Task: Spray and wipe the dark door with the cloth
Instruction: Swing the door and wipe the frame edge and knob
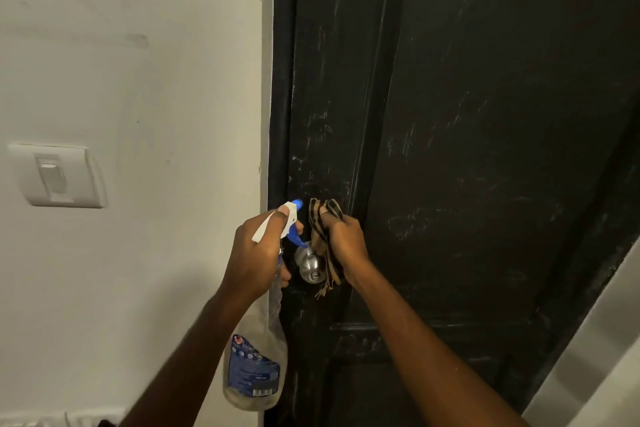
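Just above the round silver metal doorknob (309, 265), both grips sit close together. Left of the knob, the left grip (258, 253) is curled round the neck of a clear plastic spray bottle with a blue label (256, 367), one fingertip resting on its white head. The blue nozzle points at the door above the knob, and the bottle's body hangs below and left of the knob. Right of the knob, the right grip (343, 243) clutches a bunched brown-and-black striped cloth (323, 218), whose fringed end dangles down the knob's right side. Whether the cloth touches the door I cannot tell. Around and well right of the knob spreads the dark painted door (485, 149), streaked with pale scuffs. Well left of the knob, higher up, a white light switch (57, 177) sits on the white wall (138, 62).
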